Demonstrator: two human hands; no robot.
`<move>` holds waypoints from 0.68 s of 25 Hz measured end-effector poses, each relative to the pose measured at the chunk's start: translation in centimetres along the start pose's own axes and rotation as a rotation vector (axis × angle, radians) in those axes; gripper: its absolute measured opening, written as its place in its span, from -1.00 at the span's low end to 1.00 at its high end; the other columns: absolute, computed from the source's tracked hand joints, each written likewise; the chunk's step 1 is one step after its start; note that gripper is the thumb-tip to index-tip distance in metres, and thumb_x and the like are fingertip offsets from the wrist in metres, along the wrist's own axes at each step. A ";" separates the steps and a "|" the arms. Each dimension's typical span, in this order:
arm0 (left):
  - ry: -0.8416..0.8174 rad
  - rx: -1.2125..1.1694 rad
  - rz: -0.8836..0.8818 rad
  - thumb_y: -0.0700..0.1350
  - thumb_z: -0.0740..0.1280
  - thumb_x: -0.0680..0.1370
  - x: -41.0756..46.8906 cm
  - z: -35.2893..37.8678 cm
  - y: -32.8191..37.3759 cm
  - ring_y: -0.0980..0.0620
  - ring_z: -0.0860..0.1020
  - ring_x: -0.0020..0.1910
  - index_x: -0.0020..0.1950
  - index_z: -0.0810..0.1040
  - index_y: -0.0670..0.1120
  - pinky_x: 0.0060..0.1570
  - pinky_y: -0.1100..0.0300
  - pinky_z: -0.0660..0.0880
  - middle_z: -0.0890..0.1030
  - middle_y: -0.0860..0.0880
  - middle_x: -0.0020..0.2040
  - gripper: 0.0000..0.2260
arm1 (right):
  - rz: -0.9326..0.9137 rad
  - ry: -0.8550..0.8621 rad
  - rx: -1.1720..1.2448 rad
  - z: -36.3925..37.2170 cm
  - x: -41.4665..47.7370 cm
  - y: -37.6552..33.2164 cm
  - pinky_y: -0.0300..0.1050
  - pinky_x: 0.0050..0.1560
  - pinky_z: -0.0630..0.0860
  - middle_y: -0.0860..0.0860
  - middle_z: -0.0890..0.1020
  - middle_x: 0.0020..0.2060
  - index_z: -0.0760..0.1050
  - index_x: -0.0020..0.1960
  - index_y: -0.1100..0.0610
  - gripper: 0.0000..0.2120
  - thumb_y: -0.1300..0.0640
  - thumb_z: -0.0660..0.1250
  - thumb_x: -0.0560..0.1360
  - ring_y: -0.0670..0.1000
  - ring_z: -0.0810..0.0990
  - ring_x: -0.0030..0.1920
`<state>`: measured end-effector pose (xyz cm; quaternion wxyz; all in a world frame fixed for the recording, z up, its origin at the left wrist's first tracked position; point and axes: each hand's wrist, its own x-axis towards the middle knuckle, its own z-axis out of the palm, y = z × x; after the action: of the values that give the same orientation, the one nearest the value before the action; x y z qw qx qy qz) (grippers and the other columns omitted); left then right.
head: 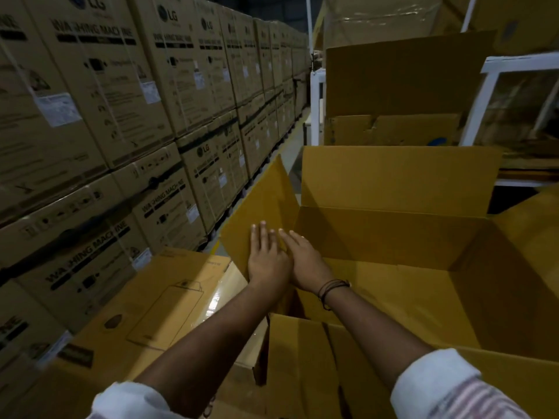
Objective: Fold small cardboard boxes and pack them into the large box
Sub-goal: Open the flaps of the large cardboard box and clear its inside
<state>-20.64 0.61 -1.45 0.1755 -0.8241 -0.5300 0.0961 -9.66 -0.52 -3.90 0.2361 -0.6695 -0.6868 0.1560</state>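
A large open cardboard box [408,237] stands in front of me with its flaps raised; its inside shows only bare cardboard. Its left flap [266,195] leans outward. My left hand [266,258] lies flat against that flap, fingers spread. Beside it, my right hand [305,258] rests with fingers extended on the flap's inner edge near the box corner, touching the left hand. Neither hand holds anything. The near flap [302,358] stands below my forearms.
A closed printed carton [145,313] lies at the lower left, against the big box. Stacked washing-machine cartons [106,101] wall the left side along a narrow aisle. Behind the big box stand more open cardboard [402,80] and a white frame [490,86].
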 end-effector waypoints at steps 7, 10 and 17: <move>-0.104 -0.217 0.170 0.33 0.28 0.56 -0.3 2.3 2.9 -0.35 -0.16 0.63 0.65 0.15 -0.08 0.50 -0.36 -0.26 0.02 -0.19 0.67 -0.20 | 0.163 -0.009 -0.173 0.7 -3.1 2.7 0.24 0.56 0.13 0.02 0.02 0.66 -0.05 0.67 -0.07 -0.34 0.09 0.19 0.68 0.14 0.00 0.64; -0.083 -0.235 0.269 0.34 0.38 0.49 -0.1 2.4 6.3 -0.33 -0.11 0.63 0.63 0.19 -0.04 0.50 -0.36 -0.22 0.07 -0.17 0.67 -0.15 | 0.250 0.067 -0.204 -0.7 -5.6 4.8 0.23 0.55 0.13 0.03 0.03 0.66 -0.03 0.67 -0.06 -0.31 0.10 0.24 0.65 0.14 0.00 0.64; -0.020 -0.451 0.473 -0.07 0.16 0.69 -2.4 -0.6 13.9 -0.29 -0.04 0.64 0.58 0.26 -0.05 0.56 -0.33 -0.15 0.20 -0.16 0.63 -0.56 | 0.481 0.202 -0.245 -5.1 -13.5 10.1 0.21 0.55 0.14 -0.01 0.12 0.64 0.07 0.65 -0.06 -0.36 -0.10 0.23 0.65 0.09 0.07 0.63</move>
<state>-9.82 -6.91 -6.43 -0.0438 -0.9415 -0.3334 0.0227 1.49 -13.91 -6.47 0.1768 -0.8489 -0.4949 0.0562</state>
